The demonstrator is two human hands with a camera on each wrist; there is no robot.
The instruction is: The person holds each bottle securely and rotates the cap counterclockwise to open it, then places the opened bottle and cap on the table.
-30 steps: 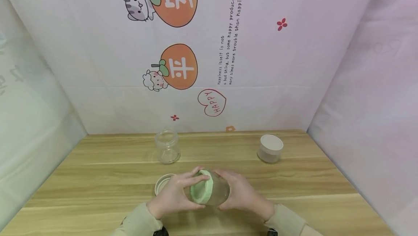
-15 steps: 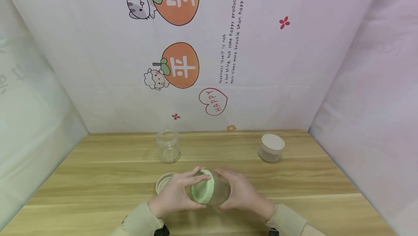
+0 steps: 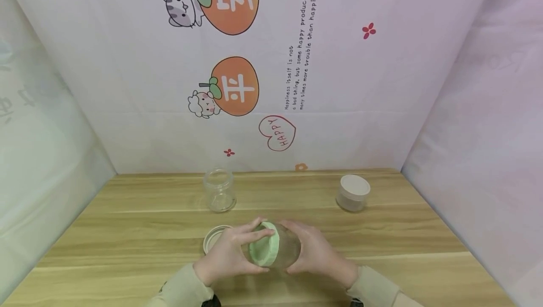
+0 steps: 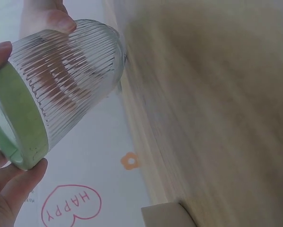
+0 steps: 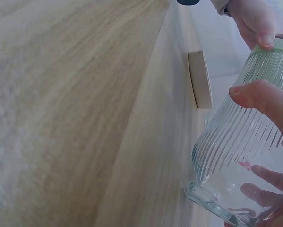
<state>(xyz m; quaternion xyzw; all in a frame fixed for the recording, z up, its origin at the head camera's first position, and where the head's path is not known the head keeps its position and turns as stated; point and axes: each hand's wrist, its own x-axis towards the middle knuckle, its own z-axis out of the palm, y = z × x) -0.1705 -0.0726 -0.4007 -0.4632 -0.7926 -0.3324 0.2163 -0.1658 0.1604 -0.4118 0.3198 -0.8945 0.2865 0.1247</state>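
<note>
Wood-grain counter [image 3: 127, 241] below, and the clear ribbed-glass jar [image 3: 289, 244] is held tilted, long axis running hand to hand! Left grip [image 3: 231, 253] clasps its round green top [image 3: 273, 248], right grip [image 3: 317, 253] the glass body [image 5: 233, 125].

Before me on a wood-grain table [image 3: 140, 231], a ribbed clear glass jar [image 3: 288, 249] lies tilted between a person's left hand [image 3: 229, 253], around its pale-green round cap [image 3: 273, 253], and right hand [image 3: 317, 255], around its body. A round off-white lid [image 3: 210, 240] rests just beyond the left hand, partly behind it. Farther back stand a clear cylindrical jar [image 3: 219, 196], left, and a squat translucent tub with a white lid [image 3: 353, 194], right; behind the table hangs a printed white cloth [image 3: 339, 128].
</note>
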